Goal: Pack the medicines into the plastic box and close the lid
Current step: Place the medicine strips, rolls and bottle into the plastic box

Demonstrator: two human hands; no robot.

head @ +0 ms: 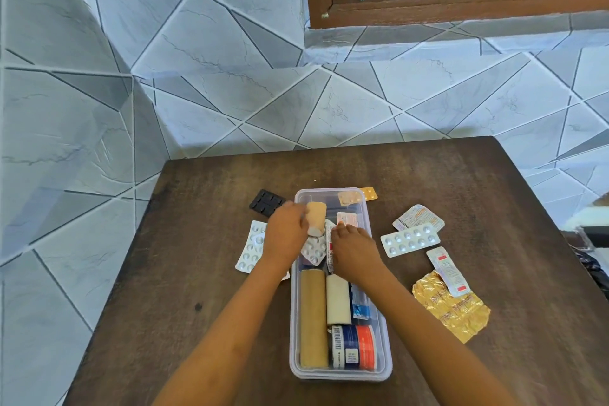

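Note:
A clear plastic box [385, 359] stands lengthwise on the dark table with no lid on it. Inside lie a long tan roll [313, 316], a white roll [338, 300], a blue-and-orange jar [354, 347] and some blister packs. My left hand [285, 236] grips a small beige bandage roll [315, 217] over the box's far half. My right hand [354, 252] reaches into the middle of the box, its fingers on a white-and-red strip [329, 249]. No lid is in view.
Loose packs lie around the box: a silver blister [410, 240], a printed strip [418, 217], a white sachet [448, 270] on gold foil [451, 310] at right, a silver blister [248, 252] and a black pack [266, 202] at left, an orange strip [369, 193] behind. Tiled wall beyond.

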